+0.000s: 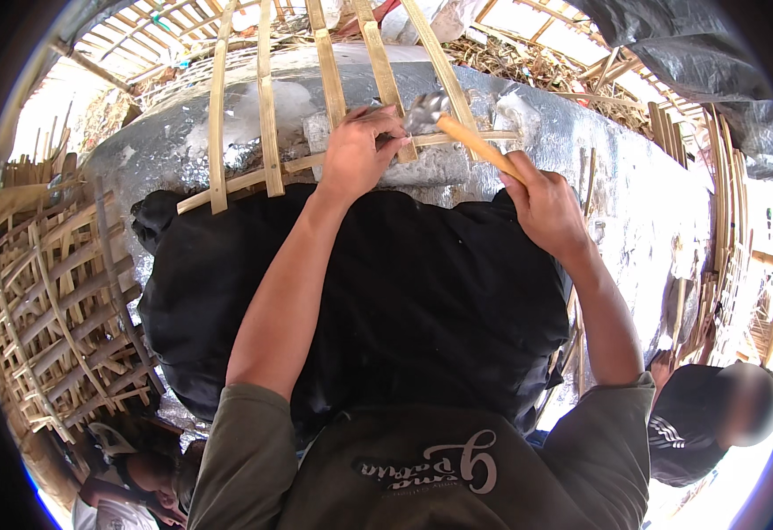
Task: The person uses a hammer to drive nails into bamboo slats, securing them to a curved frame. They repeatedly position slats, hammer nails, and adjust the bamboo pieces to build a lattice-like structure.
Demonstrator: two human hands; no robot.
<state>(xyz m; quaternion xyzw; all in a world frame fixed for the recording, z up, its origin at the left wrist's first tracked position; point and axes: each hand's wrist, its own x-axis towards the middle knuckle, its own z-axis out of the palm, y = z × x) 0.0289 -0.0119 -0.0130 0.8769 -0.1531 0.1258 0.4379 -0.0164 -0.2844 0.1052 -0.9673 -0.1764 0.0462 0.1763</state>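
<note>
Two hands busy up top: our left hand (360, 146) is curled, fingertips pinching down on the bamboo slats (329, 71) where they cross. Our right hand (541, 203) is fisted tight round the hammer (466, 137), head resting at that crossing. Black cloth (422, 291) lies below, over the grey hull (634, 203).
</note>
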